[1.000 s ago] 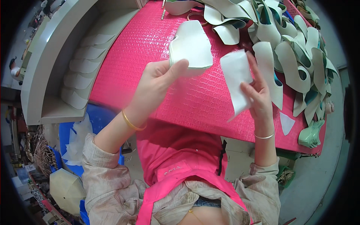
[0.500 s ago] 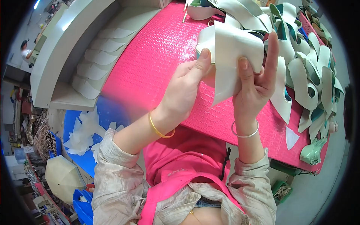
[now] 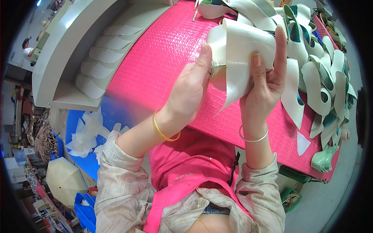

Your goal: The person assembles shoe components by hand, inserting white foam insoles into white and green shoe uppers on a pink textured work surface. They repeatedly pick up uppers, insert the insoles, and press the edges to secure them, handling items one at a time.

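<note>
Over the pink table I hold up a pale white shoe upper (image 3: 243,44), its long pointed flap hanging down in front. My right hand (image 3: 264,77) grips its right part, thumb pressed on the near face, index finger stretched upward and the other fingers mostly hidden behind. At the left edge of the upper, my left hand (image 3: 188,89) is closed with its thumb up, pinching the folded edge where a thin greenish line shows. The left fingertips are hidden behind the piece.
A heap of white shoe uppers with green linings (image 3: 326,77) covers the table's right side. White pieces (image 3: 103,54) lie in a row on a grey shelf unit at left. A small white triangle (image 3: 303,143) and green stacked pieces (image 3: 324,158) lie near the right edge. Translucent scraps (image 3: 87,134) fill a blue container.
My left thumb has shifted a little left and up along the upper's edge. The upper has turned slightly, its left fold showing more and its lower tip curling left.
</note>
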Motion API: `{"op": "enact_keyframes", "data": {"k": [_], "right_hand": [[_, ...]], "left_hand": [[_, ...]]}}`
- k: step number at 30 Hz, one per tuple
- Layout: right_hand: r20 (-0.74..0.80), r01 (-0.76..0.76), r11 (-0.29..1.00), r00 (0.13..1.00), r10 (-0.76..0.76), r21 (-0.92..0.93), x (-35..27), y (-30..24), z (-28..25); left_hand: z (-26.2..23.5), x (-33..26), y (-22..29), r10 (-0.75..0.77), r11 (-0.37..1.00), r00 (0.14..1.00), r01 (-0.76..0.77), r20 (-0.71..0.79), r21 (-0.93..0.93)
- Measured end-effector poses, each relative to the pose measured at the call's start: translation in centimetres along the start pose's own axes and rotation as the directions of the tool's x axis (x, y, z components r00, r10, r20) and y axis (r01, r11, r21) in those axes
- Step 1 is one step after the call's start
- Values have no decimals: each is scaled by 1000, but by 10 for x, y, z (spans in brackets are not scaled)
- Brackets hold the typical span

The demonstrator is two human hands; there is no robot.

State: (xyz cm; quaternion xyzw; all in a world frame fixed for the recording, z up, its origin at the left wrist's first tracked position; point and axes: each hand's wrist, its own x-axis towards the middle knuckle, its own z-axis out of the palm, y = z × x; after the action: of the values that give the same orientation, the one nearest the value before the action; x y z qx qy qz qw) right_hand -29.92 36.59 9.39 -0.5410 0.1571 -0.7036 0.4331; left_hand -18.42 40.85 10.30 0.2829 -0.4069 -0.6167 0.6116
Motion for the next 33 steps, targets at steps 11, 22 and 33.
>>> {"op": "enact_keyframes", "data": {"k": [11, 22, 33], "right_hand": [[27, -82, 992, 996, 85, -95, 4, 4, 4], [-52, -134, 979, 991, 127, -156, -26, -2, -8], [-90, -119, 965, 991, 100, -234, -26, 11, -6]], "left_hand": [[-7, 2, 2, -21, 967, 999, 30, -36, 255], [-4, 58, 41, -183, 983, 982, 183, 45, 4], [-2, 67, 45, -240, 971, 968, 240, 71, 13]]}}
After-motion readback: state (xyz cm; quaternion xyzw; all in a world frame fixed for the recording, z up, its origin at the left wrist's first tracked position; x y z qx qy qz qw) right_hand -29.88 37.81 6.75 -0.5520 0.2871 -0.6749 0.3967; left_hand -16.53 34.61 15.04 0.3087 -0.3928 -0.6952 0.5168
